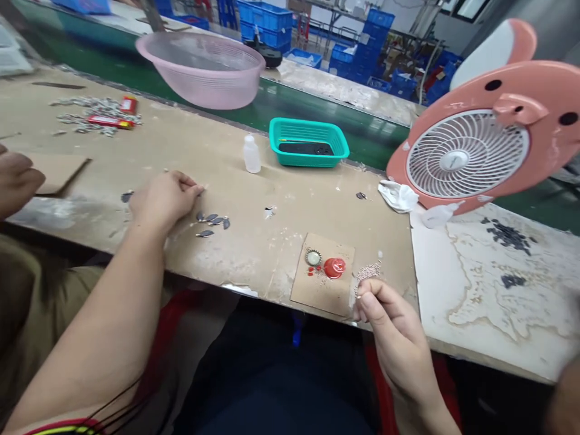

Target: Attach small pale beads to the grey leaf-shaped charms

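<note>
My left hand (pixel 165 199) rests over the cardboard-covered table, thumb and fingertips pinched together. Whatever lies between them is too small to make out. Just right of it are several dark leaf-shaped pieces (pixel 212 219) with small light tips. My right hand (pixel 394 320) is at the table's front edge, pinching a tiny pale piece (pixel 359 297). Beside those fingertips spreads a pile of tiny pinkish bits (pixel 369 270). Left of that hand lies a cardboard square (pixel 324 296), bearing a bottle cap (pixel 313 258) with pale contents and a red cap-like piece (pixel 335 267) with glossy red material.
Behind stand a white plastic bottle (pixel 252 154), a teal basket (pixel 309 160) with a dark phone-like object, and a pink basin (pixel 203 84). A pink fan (pixel 457 157) stands right, near dark bits (pixel 510 235). Another person's hand (pixel 18 181) is far left.
</note>
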Tool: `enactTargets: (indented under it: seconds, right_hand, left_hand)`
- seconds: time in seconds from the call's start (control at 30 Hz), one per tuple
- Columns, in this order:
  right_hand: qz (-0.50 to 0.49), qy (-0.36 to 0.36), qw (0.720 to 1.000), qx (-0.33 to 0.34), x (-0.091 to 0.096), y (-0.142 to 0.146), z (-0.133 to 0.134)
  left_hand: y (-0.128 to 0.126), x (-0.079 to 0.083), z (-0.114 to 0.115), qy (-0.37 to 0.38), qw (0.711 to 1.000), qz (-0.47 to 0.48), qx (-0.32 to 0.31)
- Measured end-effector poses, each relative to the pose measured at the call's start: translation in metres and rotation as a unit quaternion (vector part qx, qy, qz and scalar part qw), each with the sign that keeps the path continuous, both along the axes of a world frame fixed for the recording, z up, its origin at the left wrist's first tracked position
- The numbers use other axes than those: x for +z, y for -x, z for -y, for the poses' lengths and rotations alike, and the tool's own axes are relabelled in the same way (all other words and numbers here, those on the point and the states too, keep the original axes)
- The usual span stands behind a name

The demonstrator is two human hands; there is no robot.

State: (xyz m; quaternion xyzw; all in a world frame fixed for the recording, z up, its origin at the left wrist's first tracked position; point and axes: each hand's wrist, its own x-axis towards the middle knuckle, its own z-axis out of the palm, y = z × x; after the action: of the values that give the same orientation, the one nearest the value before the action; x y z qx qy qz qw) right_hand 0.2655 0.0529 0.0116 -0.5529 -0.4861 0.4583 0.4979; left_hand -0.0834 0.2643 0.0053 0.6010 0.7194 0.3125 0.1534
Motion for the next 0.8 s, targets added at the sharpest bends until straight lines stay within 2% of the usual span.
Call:
enactTargets:
  seconds: [0.13,0.23,0.3,0.37,0.47,0.53,0.63,0.7,0.8]
  right_hand:
    - [-0.050,0.007,0.999,0.014,0.000,-0.001,-0.004]
    - [-0.034,0.005,0.999,0.017,0.001,-0.002,-0.006]
    - [0.021,-0.008,1.000,0.005,0.003,-0.004,-0.008]
    - [0.119,-0.040,0.992,-0.015,0.005,-0.006,-0.011]
    - [0.283,-0.094,0.954,-0.033,0.005,-0.011,-0.017]
    - [0.361,-0.107,0.926,-0.026,0.005,-0.015,-0.022]
    - [0.434,-0.102,0.895,-0.006,0.003,-0.018,-0.030]
    - [0.463,-0.099,0.881,0.007,0.002,-0.019,-0.035]
    - [0.490,-0.098,0.865,0.030,0.002,-0.018,-0.041]
  left_hand:
    - [-0.003,-0.003,-0.002,-0.014,0.997,0.011,-0.078]
    - [-0.007,-0.001,0.003,-0.018,0.993,0.035,-0.115]
    - [-0.015,0.001,0.010,-0.013,0.988,0.061,-0.143]
    - [-0.026,0.003,0.021,-0.005,0.980,0.101,-0.169]
    - [-0.049,0.002,0.043,-0.003,0.964,0.195,-0.180]
    - [-0.065,-0.002,0.061,0.005,0.945,0.275,-0.178]
    - [-0.086,-0.010,0.089,0.057,0.895,0.397,-0.195]
    - [-0.096,-0.014,0.105,0.098,0.857,0.462,-0.206]
    - [-0.106,-0.014,0.121,0.139,0.815,0.524,-0.203]
